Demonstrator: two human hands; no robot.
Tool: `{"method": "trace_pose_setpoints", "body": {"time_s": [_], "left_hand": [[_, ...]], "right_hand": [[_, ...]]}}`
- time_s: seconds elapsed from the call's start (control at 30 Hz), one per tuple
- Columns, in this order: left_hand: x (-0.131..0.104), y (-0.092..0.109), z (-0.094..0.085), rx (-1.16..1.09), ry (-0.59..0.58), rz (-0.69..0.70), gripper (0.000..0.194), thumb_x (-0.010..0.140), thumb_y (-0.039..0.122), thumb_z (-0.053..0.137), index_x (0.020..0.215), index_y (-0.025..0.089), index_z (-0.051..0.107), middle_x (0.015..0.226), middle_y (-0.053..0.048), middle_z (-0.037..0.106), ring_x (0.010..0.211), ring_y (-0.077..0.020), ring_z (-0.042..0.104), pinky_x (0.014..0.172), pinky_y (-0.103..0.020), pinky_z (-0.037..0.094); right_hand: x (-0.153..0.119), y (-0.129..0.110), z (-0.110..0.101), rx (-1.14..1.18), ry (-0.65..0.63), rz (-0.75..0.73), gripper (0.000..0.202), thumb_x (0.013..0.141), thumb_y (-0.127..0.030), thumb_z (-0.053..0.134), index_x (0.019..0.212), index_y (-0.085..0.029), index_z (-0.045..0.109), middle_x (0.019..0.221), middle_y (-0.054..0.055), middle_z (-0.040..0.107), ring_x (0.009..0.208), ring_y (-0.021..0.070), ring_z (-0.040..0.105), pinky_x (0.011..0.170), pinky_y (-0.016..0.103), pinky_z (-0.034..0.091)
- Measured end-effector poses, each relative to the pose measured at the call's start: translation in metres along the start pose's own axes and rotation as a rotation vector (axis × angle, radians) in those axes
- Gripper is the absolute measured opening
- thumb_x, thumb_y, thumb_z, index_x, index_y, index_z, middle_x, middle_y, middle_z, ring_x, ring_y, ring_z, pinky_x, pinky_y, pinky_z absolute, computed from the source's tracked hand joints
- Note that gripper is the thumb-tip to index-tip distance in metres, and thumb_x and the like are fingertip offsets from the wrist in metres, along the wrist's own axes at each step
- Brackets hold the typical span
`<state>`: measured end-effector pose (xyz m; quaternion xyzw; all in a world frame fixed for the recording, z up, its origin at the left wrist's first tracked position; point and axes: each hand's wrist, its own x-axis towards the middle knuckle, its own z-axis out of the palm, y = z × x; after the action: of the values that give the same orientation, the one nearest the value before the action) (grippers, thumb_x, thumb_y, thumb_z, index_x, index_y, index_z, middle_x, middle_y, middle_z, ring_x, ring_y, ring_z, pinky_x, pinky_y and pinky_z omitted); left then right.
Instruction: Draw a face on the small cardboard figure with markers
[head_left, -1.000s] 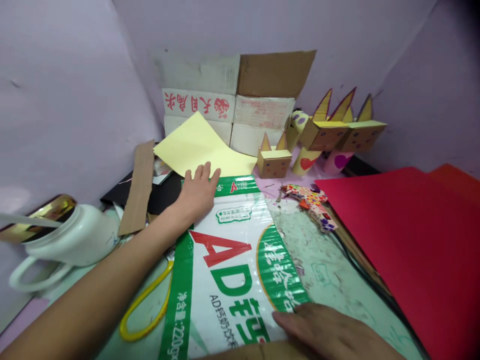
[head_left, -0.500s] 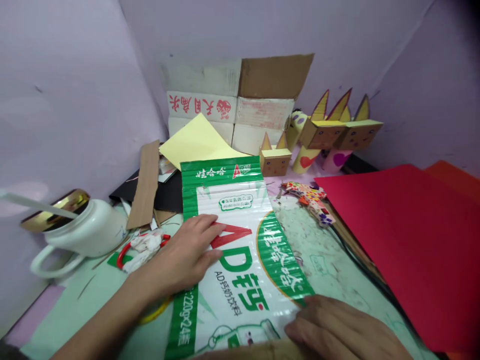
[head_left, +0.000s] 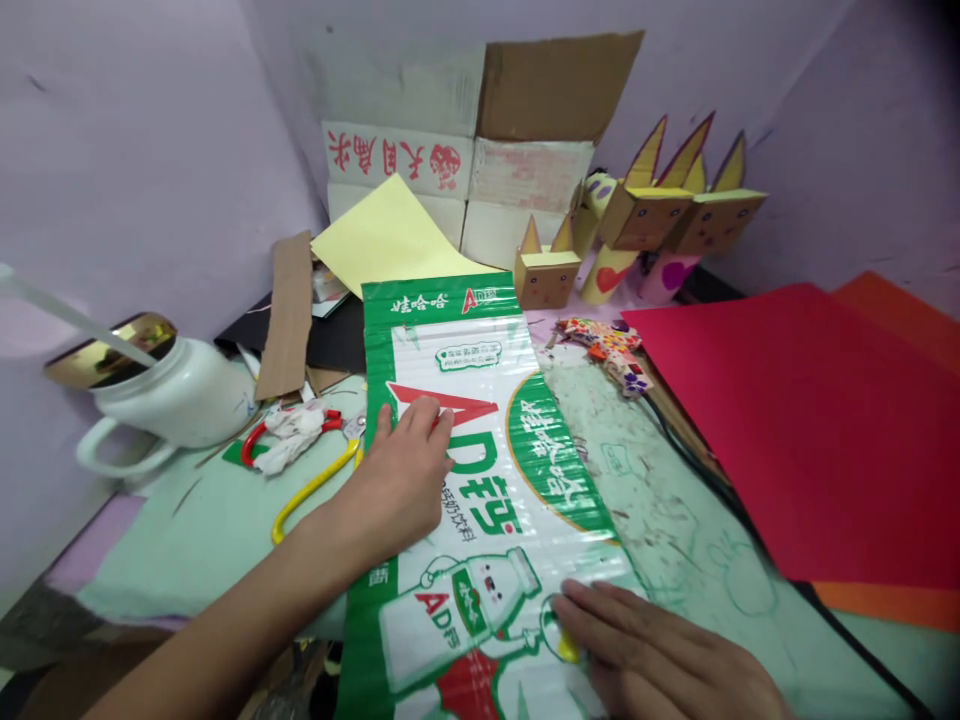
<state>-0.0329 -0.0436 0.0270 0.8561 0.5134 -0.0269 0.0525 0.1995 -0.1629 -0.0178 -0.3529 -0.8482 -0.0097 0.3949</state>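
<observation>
A flattened cardboard sheet (head_left: 487, 470), printed green and white with a cartoon bottle, lies lengthwise in front of me and runs off the bottom of the view. My left hand (head_left: 405, 475) rests on its left half over the red letter, palm down with fingers a little apart. Lower down, my right hand (head_left: 660, 655) is laid flat at the sheet's right edge, fingers stretched out. Neither hand grips anything. Left of the sheet are scissors (head_left: 315, 495) with one yellow handle and one red handle wrapped in white; the sheet hides part of them.
A white mug (head_left: 191, 400) stands at left, beside a brown cardboard strip (head_left: 289, 320). Yellow paper (head_left: 397, 240) and cardboard animal figures (head_left: 551, 280) are behind. At right lie a flower-patterned tool with a cord (head_left: 611, 350) and red sheets (head_left: 795, 430).
The view has tipped downward. The brown edge near the bottom is gone from sight, and the printed bottle shows more fully. My left hand has shifted down the sheet; both hands stay on it.
</observation>
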Motion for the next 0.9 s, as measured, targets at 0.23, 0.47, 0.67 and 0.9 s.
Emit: {"method": "trace_pose_setpoints", "body": {"time_s": [0.23, 0.47, 0.67, 0.9], "left_hand": [[0.016, -0.021, -0.012, -0.125, 0.049, 0.053, 0.039, 0.091, 0.023, 0.042, 0.127, 0.011, 0.05, 0.129, -0.017, 0.049, 0.12, -0.0311, 0.047, 0.105, -0.057, 0.035], [-0.005, -0.044, -0.003, -0.323, 0.084, 0.065, 0.041, 0.093, 0.028, 0.039, 0.132, 0.019, 0.049, 0.149, -0.013, 0.039, 0.138, -0.0286, 0.033, 0.112, -0.057, 0.03], [-0.029, -0.033, 0.007, -0.398, 0.197, 0.118, 0.034, 0.093, 0.025, 0.042, 0.123, 0.02, 0.058, 0.138, -0.011, 0.053, 0.132, -0.0263, 0.044, 0.112, -0.06, 0.029], [-0.067, -0.019, 0.0, -0.615, 0.435, 0.01, 0.015, 0.088, 0.024, 0.052, 0.098, 0.028, 0.062, 0.11, -0.001, 0.07, 0.104, -0.017, 0.065, 0.089, -0.032, 0.056]], "right_hand": [[0.034, 0.025, -0.004, -0.054, -0.161, -0.117, 0.03, 0.086, -0.001, 0.039, 0.083, -0.019, 0.063, 0.103, 0.002, 0.075, 0.1, 0.0165, 0.069, 0.094, 0.027, 0.053], [0.033, 0.045, 0.005, 0.035, -0.18, -0.025, 0.024, 0.083, -0.004, 0.043, 0.092, -0.02, 0.059, 0.102, 0.004, 0.075, 0.102, 0.0179, 0.068, 0.093, 0.031, 0.055], [0.038, 0.04, -0.004, 0.13, -0.193, 0.024, 0.017, 0.084, -0.011, 0.052, 0.099, -0.018, 0.056, 0.103, 0.009, 0.073, 0.101, 0.0193, 0.068, 0.088, 0.032, 0.057], [0.034, 0.045, -0.008, 0.384, 0.12, 0.449, 0.013, 0.085, -0.023, 0.062, 0.098, -0.022, 0.062, 0.09, 0.005, 0.063, 0.086, 0.0184, 0.067, 0.072, 0.025, 0.058]]}}
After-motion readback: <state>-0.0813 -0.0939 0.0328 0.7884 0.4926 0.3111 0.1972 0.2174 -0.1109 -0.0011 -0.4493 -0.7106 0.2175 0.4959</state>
